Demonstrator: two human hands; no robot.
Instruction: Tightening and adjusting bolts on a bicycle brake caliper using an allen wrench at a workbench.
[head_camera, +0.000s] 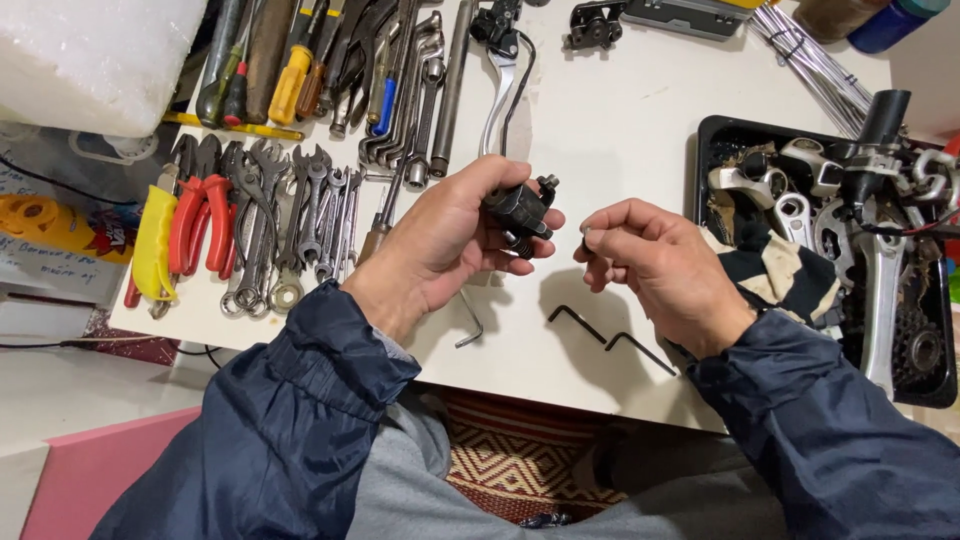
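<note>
left hand (440, 245): closed round a small black metal part (517, 212), held above the white table (610, 120)
right hand (655, 270): fingertips pinched on something tiny and dark, too small to tell; just right of the part, not touching
under hands: three hex keys (600, 332) lying on the table
left side: row of spanners (310, 215), red-handled pliers (200, 215)
right side: black tray (700, 150) of bike parts, close to the right wrist
behind: brake lever (500, 85)

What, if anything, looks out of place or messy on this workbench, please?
The black tray at the right is a grimy jumble of bike parts with a dirty rag hanging over its edge. The wrenches lie in neat rows, and three hex keys lie loose under the hands.
</note>
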